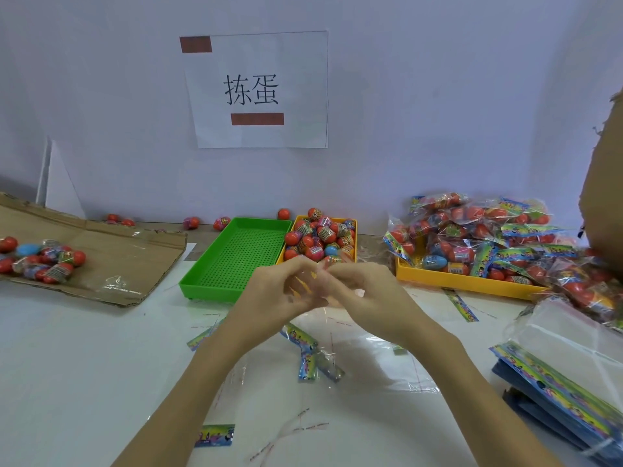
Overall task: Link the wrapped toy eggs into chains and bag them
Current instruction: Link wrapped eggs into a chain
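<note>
My left hand [279,294] and my right hand [364,294] meet above the white table [84,365], just in front of the trays. Between their fingertips they pinch a small clear piece of plastic wrap [320,273]; what it holds is hidden by my fingers. Behind my hands a small yellow tray [354,227] is heaped with wrapped red and blue toy eggs [318,239]. To its left is a green tray [236,257] with nothing in it. Clear bags with colourful headers [308,358] lie flat on the table under my wrists.
A larger yellow tray [465,283] at the right carries a pile of filled egg bags [478,237]. A stack of unused header bags [553,382] lies at the right edge. Flattened cardboard [111,261] at the left holds loose eggs [43,261]. Several eggs lie along the wall.
</note>
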Action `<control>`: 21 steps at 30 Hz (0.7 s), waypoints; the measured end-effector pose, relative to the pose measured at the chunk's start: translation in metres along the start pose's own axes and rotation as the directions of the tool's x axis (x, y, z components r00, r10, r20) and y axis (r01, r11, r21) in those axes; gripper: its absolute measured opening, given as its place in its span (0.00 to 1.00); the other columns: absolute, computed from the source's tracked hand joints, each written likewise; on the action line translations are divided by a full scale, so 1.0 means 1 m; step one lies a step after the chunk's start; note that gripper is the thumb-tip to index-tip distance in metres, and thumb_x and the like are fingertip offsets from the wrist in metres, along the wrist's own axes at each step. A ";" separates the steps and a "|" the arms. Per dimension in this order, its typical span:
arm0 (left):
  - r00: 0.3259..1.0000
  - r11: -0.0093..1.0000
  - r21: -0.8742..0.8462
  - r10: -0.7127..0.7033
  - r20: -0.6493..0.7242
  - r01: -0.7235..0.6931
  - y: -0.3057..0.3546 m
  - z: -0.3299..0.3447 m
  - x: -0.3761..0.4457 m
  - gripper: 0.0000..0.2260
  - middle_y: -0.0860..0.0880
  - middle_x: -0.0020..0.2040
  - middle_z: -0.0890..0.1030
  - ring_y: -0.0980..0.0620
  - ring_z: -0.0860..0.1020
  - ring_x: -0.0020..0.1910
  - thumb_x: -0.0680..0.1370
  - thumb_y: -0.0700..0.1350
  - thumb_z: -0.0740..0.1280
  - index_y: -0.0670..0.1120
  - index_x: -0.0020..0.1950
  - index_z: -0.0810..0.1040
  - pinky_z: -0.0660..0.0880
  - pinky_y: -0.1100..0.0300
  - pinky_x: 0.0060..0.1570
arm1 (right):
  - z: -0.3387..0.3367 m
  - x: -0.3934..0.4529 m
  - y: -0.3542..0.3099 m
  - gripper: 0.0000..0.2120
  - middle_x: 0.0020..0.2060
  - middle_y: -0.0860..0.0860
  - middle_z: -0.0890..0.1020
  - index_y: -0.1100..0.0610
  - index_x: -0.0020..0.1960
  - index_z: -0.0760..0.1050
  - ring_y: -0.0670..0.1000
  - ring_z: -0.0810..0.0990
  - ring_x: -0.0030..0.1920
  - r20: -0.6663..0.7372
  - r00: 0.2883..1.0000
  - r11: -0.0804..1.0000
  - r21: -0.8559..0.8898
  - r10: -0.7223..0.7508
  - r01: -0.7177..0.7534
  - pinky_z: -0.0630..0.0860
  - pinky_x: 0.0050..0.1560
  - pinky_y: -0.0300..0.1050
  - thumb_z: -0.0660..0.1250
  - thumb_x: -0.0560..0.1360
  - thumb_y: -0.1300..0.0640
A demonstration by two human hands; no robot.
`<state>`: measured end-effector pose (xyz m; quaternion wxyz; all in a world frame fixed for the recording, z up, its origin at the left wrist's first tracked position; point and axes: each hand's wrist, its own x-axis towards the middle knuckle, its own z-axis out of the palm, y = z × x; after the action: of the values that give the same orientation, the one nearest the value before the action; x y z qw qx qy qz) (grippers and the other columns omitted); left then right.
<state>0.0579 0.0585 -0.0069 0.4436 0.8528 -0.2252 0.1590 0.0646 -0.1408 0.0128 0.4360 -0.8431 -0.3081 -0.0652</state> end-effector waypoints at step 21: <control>0.905 0.937 -0.136 -0.347 -0.246 0.322 -0.010 -0.010 0.003 0.19 0.49 0.47 0.87 0.49 0.87 0.39 0.70 0.48 0.82 0.47 0.57 0.82 0.85 0.43 0.44 | 0.033 0.017 0.057 0.18 0.68 0.48 0.75 0.47 0.64 0.80 0.51 0.64 0.72 -0.234 0.966 0.863 -0.459 0.113 -0.212 0.53 0.74 0.55 0.54 0.86 0.46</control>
<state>0.0648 0.0712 -0.0063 0.5294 0.8280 -0.0209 0.1833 0.1058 -0.1321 -0.0405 0.2460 -0.9369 -0.1646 -0.1862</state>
